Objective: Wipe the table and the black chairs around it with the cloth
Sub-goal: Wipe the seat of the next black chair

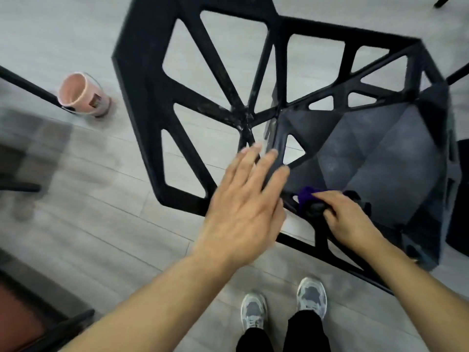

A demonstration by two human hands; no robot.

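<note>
The purple cloth [305, 198] is bunched against a strut at the near edge of the black chair [152, 97], which fills the view from above, its open lattice back spread over the grey floor [101, 224]. The right hand [347, 219] is clenched around the cloth. The left hand [243, 207] is flat, fingers spread, grasping nothing, over the frame. A pink bucket [81, 94] stands to the left, and grey sneakers [312, 297] below.
</note>
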